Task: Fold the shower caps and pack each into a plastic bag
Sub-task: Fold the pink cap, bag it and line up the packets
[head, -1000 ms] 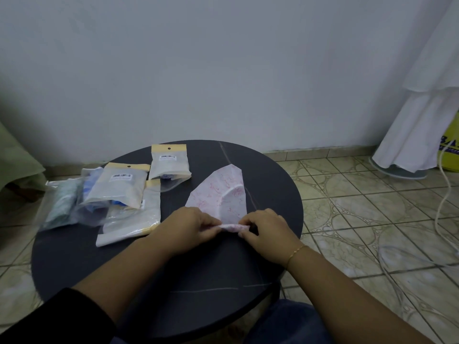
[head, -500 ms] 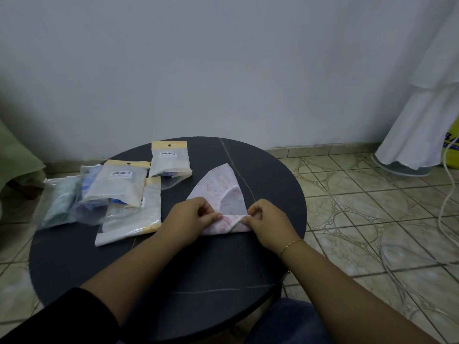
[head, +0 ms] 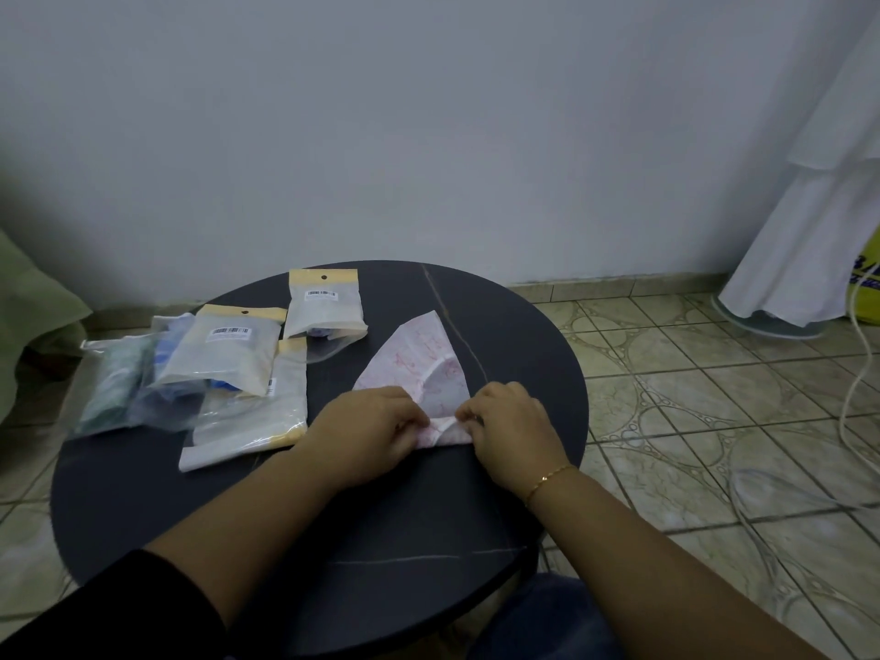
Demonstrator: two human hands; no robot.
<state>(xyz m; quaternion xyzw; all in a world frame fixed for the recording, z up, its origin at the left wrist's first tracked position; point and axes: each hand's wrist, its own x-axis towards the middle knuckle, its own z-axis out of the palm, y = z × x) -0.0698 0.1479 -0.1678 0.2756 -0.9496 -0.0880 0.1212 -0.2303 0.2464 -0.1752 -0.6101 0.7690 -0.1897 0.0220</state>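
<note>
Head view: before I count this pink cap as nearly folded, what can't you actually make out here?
- Near edge of the pink shower cap: covered by the left hand and right hand, so the number of folds is unclear.
- Fingers: curled onto the cap, grip unreadable.
- Barcode labels on the plastic bags: too small to read.
- Lower bags in that pile: overlapped, contents blurred.
- Yellow bag, far right: cut off by the frame edge.

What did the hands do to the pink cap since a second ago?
Both the left hand and the right hand kept pinching the near edge of the pink shower cap and rolled it up and away, so the folded band at the bottom grew thicker and the flat part got shorter. Nothing was let go. The packed bags on the left of the round table stayed put.
</note>
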